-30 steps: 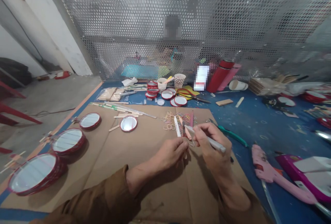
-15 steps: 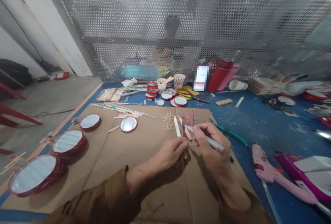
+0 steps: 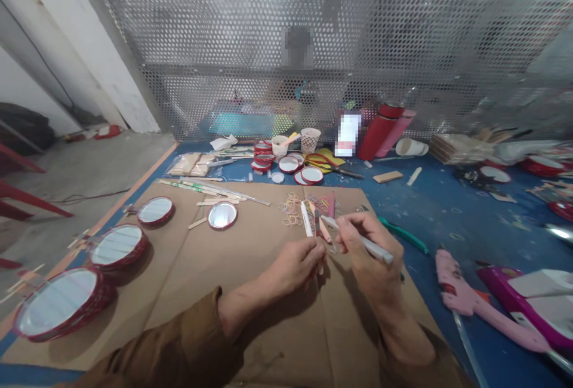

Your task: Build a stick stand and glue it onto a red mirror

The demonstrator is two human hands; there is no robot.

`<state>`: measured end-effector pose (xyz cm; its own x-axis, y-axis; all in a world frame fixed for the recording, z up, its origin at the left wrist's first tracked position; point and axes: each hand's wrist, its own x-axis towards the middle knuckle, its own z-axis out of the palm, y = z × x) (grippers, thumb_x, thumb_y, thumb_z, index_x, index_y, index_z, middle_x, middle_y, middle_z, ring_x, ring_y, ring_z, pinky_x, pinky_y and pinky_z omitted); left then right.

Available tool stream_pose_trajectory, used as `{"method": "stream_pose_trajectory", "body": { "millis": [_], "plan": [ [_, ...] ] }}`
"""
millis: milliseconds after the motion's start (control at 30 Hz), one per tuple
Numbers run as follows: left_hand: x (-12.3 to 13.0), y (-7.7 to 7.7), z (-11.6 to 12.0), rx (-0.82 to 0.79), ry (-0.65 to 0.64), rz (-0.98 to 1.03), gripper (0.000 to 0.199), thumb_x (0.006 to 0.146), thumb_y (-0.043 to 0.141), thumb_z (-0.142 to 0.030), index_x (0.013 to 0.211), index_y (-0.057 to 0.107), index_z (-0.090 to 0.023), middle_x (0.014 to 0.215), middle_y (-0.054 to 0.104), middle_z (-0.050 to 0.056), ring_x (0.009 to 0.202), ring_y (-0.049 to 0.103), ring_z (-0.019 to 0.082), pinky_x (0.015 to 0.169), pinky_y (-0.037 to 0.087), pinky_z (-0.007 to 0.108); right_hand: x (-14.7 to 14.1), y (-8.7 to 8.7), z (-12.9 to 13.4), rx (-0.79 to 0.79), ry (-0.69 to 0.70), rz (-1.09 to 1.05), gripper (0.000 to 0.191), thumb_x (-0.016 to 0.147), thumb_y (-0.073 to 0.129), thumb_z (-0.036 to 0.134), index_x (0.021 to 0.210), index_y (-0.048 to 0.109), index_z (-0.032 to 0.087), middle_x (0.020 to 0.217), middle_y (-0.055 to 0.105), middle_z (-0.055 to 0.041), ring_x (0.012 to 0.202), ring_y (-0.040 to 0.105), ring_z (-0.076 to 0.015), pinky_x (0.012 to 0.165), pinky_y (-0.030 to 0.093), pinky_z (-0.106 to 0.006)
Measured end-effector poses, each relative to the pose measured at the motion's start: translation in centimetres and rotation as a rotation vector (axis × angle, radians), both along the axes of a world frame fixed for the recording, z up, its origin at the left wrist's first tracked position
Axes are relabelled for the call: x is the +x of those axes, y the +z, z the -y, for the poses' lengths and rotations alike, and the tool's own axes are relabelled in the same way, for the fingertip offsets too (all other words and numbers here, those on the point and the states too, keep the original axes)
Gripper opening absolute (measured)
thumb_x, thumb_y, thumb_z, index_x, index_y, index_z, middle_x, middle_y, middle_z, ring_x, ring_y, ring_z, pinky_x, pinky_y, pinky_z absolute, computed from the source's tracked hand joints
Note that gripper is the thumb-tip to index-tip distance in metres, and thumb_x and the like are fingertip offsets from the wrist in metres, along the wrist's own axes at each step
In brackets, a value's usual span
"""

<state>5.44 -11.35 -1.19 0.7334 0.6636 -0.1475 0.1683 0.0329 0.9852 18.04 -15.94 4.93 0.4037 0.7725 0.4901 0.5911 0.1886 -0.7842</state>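
Observation:
My left hand (image 3: 298, 264) is closed on a small flat stick (image 3: 317, 224) with a dark upper part, held upright over the cardboard (image 3: 250, 304). In my right hand (image 3: 373, 253) is a grey-white marker pen (image 3: 373, 249), its tip pointing left, just right of the stick. A white pen (image 3: 306, 218) and some orange and pink pens lie behind my fingers, among a pile of coloured rubber bands (image 3: 292, 209). To the left, a round mirror with a red rim (image 3: 222, 215) lies on the cardboard beside wooden sticks.
Three red-rimmed drums (image 3: 58, 303) line the left edge. A pink glue gun (image 3: 465, 298) and a purple object (image 3: 532, 310) lie at the right. Behind are paper cups (image 3: 310, 139), scissors (image 3: 329, 164), a phone (image 3: 348, 134) and a red bottle (image 3: 380, 131) against a perforated metal screen.
My right hand and the marker have shifted slightly right, so the tip is now a little away from the stick. My left hand has hardly moved.

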Motion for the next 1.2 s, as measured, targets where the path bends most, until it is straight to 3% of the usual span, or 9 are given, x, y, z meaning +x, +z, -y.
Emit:
{"method": "stream_pose_trajectory", "body": {
  "millis": [333,700,1033,1200],
  "plan": [
    [0.03,-0.09,0.03,-0.022,-0.007,0.005,0.04,0.094,0.032,-0.052,0.075,0.044,-0.018,0.057,0.044,-0.005,0.04,0.037,0.006,0.044,0.029,0.021,-0.05,0.02,-0.07,-0.011,0.034,0.014,0.025,0.088,0.054,0.037,0.071,0.058,0.019,0.057,0.057,0.0029,0.048,0.051,-0.0108,0.049,0.04,-0.023],
    [-0.01,0.39,-0.06,0.053,0.02,-0.038,0.041,0.093,0.035,-0.052,0.072,0.045,-0.018,0.059,0.047,-0.002,0.056,0.045,0.009,0.054,0.034,0.021,-0.03,0.06,0.02,0.006,0.009,0.019,0.025,0.088,0.055,0.038,0.071,0.058,0.019,0.056,0.057,0.0029,0.049,0.051,-0.0111,0.049,0.041,-0.023],
    [0.04,0.09,0.0,-0.007,-0.006,-0.022,0.041,0.094,0.032,-0.052,0.074,0.044,-0.018,0.054,0.045,-0.004,0.042,0.039,0.007,0.046,0.03,0.021,-0.2,0.17,-0.01,-0.007,0.027,0.009,0.023,0.088,0.055,0.035,0.07,0.057,0.02,0.055,0.056,0.0034,0.047,0.05,-0.0104,0.049,0.04,-0.023],
    [0.09,-0.35,-0.03,0.014,0.01,-0.001,0.04,0.094,0.033,-0.051,0.075,0.046,-0.018,0.059,0.047,-0.003,0.047,0.041,0.007,0.05,0.033,0.021,-0.08,-0.05,-0.06,-0.008,0.053,0.01,0.023,0.088,0.055,0.035,0.071,0.057,0.019,0.055,0.055,0.0038,0.047,0.05,-0.0101,0.048,0.039,-0.022]
  ]
}}
